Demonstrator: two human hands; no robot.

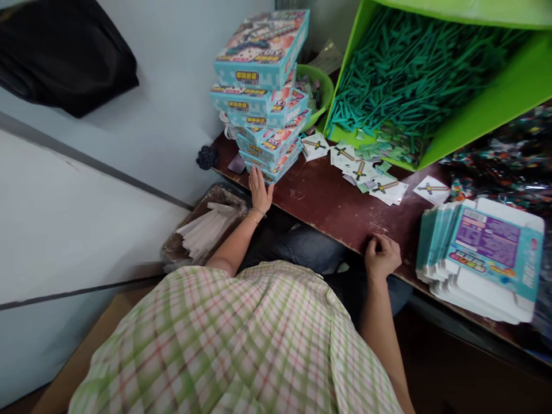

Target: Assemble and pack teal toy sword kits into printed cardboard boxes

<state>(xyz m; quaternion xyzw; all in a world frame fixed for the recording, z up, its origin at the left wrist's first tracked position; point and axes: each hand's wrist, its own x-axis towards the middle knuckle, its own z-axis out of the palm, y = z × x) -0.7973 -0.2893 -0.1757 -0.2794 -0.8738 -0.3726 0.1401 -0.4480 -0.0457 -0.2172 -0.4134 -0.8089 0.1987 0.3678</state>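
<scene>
My left hand lies flat with fingers stretched out against the bottom of a tall, leaning stack of light-blue toy boxes on the dark brown table. My right hand rests on the table's near edge, its fingers curled in; nothing shows in it. To the right of it lies a pile of flattened blue and white box blanks. Small cards printed with a sword are scattered across the middle of the table.
A bright green bin full of teal plastic pieces stands at the back right. A green bowl sits behind the stack. A bag of light strips sits below the table's left end. A black bag hangs on the wall.
</scene>
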